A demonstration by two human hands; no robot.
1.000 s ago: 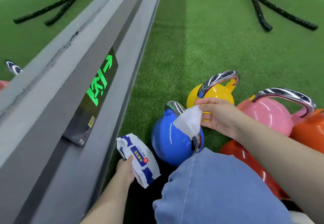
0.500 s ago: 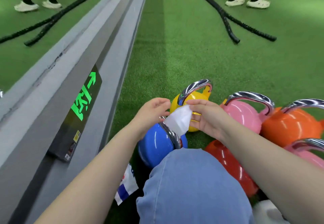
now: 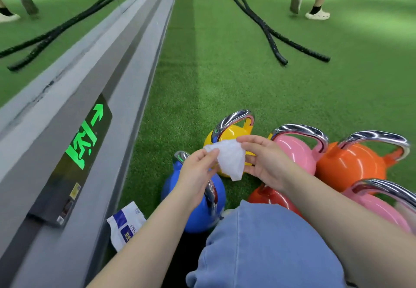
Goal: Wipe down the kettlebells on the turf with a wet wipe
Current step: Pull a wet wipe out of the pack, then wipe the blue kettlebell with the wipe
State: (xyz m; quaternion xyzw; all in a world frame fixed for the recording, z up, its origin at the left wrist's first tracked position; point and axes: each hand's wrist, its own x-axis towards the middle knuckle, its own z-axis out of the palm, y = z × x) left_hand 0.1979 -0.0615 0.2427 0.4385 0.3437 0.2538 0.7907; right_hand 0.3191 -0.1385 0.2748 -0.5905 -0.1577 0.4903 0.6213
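Both hands are holding the wet wipe [image 3: 229,159] above the kettlebells: the left hand [image 3: 198,170] is pinching its left corner, and the right hand [image 3: 263,163] is pinching the upper right edge (probably to spread it flat before wiping). The wipe is hanging in the air, just over the blue kettlebell [image 3: 177,197] and the yellow kettlebell [image 3: 231,133], touching neither. The wipe pack [image 3: 125,224] is lying on the turf [image 3: 247,73] near the left forearm.

I see green turf [image 3: 258,85] carrying the kettlebells [image 3: 351,168], clustered and touching. A wipes packet [image 3: 126,224] lies beside the blue one [image 3: 193,209]. Black ropes [image 3: 270,33] lie farther off.
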